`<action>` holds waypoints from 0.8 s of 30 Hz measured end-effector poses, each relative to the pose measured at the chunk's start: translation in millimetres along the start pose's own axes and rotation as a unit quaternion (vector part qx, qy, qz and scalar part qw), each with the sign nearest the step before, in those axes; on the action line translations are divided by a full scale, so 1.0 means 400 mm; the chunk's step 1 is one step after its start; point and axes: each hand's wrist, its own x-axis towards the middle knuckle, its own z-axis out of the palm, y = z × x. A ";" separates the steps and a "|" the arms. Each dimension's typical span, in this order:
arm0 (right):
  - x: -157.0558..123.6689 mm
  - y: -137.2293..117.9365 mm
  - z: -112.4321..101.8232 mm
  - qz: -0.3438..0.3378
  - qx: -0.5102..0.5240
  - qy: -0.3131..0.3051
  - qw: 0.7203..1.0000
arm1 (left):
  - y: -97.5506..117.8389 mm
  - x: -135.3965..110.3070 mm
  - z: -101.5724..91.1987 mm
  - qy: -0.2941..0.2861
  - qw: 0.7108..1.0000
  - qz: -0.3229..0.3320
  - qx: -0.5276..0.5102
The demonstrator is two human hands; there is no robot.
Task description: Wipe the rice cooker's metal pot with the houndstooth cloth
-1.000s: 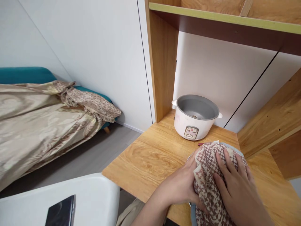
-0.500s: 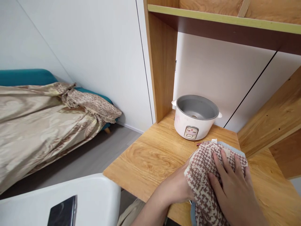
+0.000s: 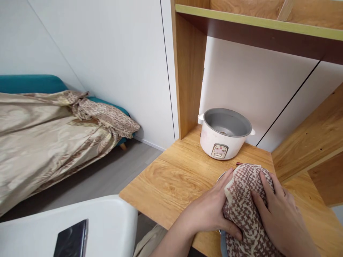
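A brown-and-cream patterned cloth (image 3: 249,210) with blue-grey edging is bunched over something at the lower right. A thin shiny rim shows beside it, but what lies underneath is hidden. My left hand (image 3: 211,207) grips the cloth from the left, its thumb across the near side and its fingers reaching along the far edge. From the right, my right hand (image 3: 281,210) is curved round the cloth with its fingers pressed against it. Just beyond stands a white rice cooker (image 3: 222,137), lidless, its grey inside showing.
The wooden desk (image 3: 166,178) has a shelf (image 3: 257,21) above it and an upright panel on each side. A dark phone (image 3: 71,239) lies on a white table (image 3: 112,217) at the lower left. Farther back is a teal sofa (image 3: 29,84) under a beige cover.
My left hand, largely under the cloth before, now shows outside it with the thumb on top. The cloth and my right hand have shifted slightly right, and the view has turned a little.
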 end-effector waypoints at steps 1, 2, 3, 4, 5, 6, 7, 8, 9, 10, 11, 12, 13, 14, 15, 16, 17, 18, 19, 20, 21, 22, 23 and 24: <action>0.001 0.003 0.003 -0.003 0.000 0.005 1.000 | 0.001 -0.001 0.000 0.000 1.000 -0.004 0.003; 0.002 0.007 0.005 -0.009 0.001 0.011 1.000 | 0.002 -0.001 0.000 -0.001 1.000 -0.009 0.006; 0.003 0.011 0.008 -0.016 0.002 0.018 1.000 | 0.003 -0.002 0.001 -0.003 1.000 -0.015 0.011; 0.005 0.015 0.011 -0.021 0.006 0.024 0.999 | 0.003 -0.002 0.001 -0.006 1.000 -0.025 0.015; 0.006 0.019 0.013 -0.022 0.012 0.030 0.999 | 0.003 -0.003 0.001 -0.010 0.999 -0.039 0.020; 0.009 0.024 0.015 -0.020 0.022 0.033 0.999 | 0.002 -0.004 0.001 -0.015 0.998 -0.056 0.026; 0.011 0.028 0.016 -0.013 0.035 0.032 0.999 | 0.002 -0.004 0.002 -0.019 0.997 -0.073 0.031; 0.014 0.031 0.015 -0.001 0.048 0.029 0.998 | 0.001 -0.005 0.002 -0.022 0.995 -0.086 0.035; 0.017 0.034 0.013 0.014 0.062 0.023 0.998 | -0.001 -0.005 0.003 -0.025 0.994 -0.095 0.037; 0.020 0.035 0.010 0.032 0.075 0.013 0.997 | -0.003 -0.006 0.004 -0.027 0.994 -0.100 0.038; 0.023 0.036 0.006 0.049 0.087 0.002 0.995 | -0.006 -0.005 0.006 -0.029 0.994 -0.100 0.038; 0.026 0.037 0.001 0.065 0.099 -0.010 0.993 | -0.009 -0.005 0.007 -0.030 0.994 -0.097 0.038; 0.028 0.038 -0.003 0.079 0.111 -0.021 0.990 | -0.013 -0.005 0.009 -0.029 0.995 -0.093 0.035; 0.030 0.038 -0.008 0.088 0.124 -0.030 0.988 | -0.017 -0.004 0.010 -0.028 0.995 -0.087 0.032; 0.032 0.039 -0.012 0.093 0.139 -0.035 0.985 | -0.020 -0.004 0.011 -0.027 0.996 -0.082 0.029; 0.033 0.041 -0.014 0.096 0.154 -0.035 0.983 | -0.023 -0.004 0.012 -0.026 0.996 -0.078 0.027; 0.033 0.043 -0.016 0.095 0.170 -0.033 0.980 | -0.024 -0.003 0.012 -0.026 0.996 -0.076 0.026; 0.033 0.045 -0.015 0.093 0.185 -0.029 0.978 | -0.025 -0.003 0.012 -0.027 0.996 -0.075 0.026; 0.033 0.048 -0.013 0.089 0.198 -0.021 0.976 | -0.024 -0.004 0.011 -0.028 0.996 -0.077 0.029; 0.033 0.050 -0.010 0.086 0.206 -0.008 0.975 | -0.023 -0.004 0.011 -0.031 0.996 -0.080 0.032; 0.033 0.051 -0.006 0.085 0.206 0.011 0.975 | -0.022 -0.004 0.011 -0.031 0.995 -0.083 0.034; 0.033 0.053 -0.001 0.080 0.198 0.035 0.976 | -0.021 -0.005 0.010 -0.032 0.995 -0.084 0.035; 0.034 0.054 0.004 0.071 0.186 0.064 0.978 | -0.019 -0.006 0.010 -0.031 0.995 -0.084 0.036; 0.034 0.054 0.008 0.059 0.172 0.094 0.979 | -0.019 -0.006 0.010 -0.030 0.996 -0.082 0.036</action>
